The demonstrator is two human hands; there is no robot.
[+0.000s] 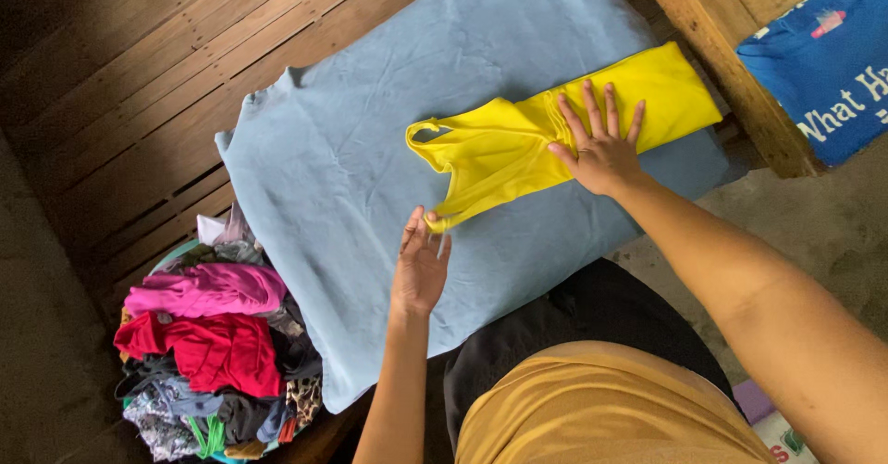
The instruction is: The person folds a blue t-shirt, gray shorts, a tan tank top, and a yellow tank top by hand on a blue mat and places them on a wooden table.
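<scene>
Yellow tank top [555, 131] lies folded lengthwise on the blue-grey cloth [370, 149] that covers the table, its body pinned under the right hand [601, 145], which presses flat with fingers spread and grips nothing. The left hand [421, 260] has a light open-palmed grip, fingertips just touching the strap end nearest it. With so little fabric caught there, the strap could slip free and the fold spring open, or a tug could wrinkle the loose cloth beneath both hands.
</scene>
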